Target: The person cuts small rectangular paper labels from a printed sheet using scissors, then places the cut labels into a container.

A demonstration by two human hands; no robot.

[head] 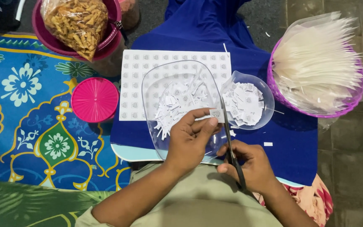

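Blue cloth (290, 138) — two hands (188, 143), one scissors (230, 145)

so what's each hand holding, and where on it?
Left hand: small paper label, pinched at its left edge by thumb and fingertips. Right hand: scissors, gripped by the handles, blades at the label.

Both forearms bare; pale olive-khaki garment over lap; no rings, no watch.
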